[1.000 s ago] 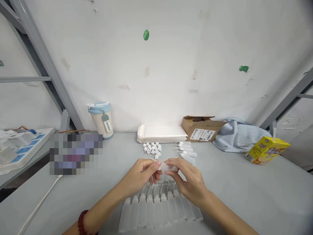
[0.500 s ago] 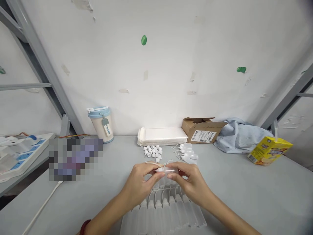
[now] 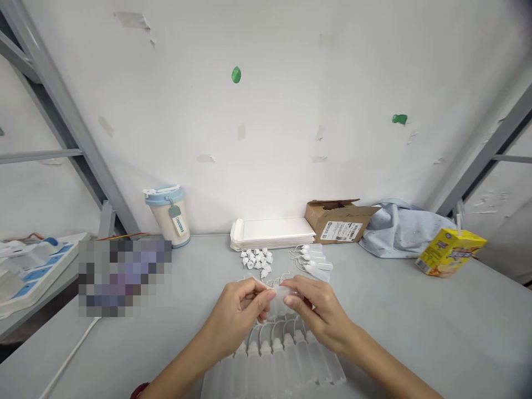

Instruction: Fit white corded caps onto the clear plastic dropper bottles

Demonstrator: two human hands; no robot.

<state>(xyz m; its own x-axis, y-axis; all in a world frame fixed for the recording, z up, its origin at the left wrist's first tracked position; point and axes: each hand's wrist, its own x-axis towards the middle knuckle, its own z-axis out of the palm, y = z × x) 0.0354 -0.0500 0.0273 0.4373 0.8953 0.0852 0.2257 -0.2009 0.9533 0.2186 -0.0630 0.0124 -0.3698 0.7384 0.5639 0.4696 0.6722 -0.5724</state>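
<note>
Closure work, seemingly: holding small translucent plastic bottle (image 3: 282, 292) between pinching left hand (image 3: 239, 310) and curled right hand (image 3: 322, 307); calls for steady, gentle counter-grip.

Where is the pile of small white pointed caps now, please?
In the head view, the caps lie just left of centre on the grey table, between the stack of flat white pieces and the left hand.
</note>
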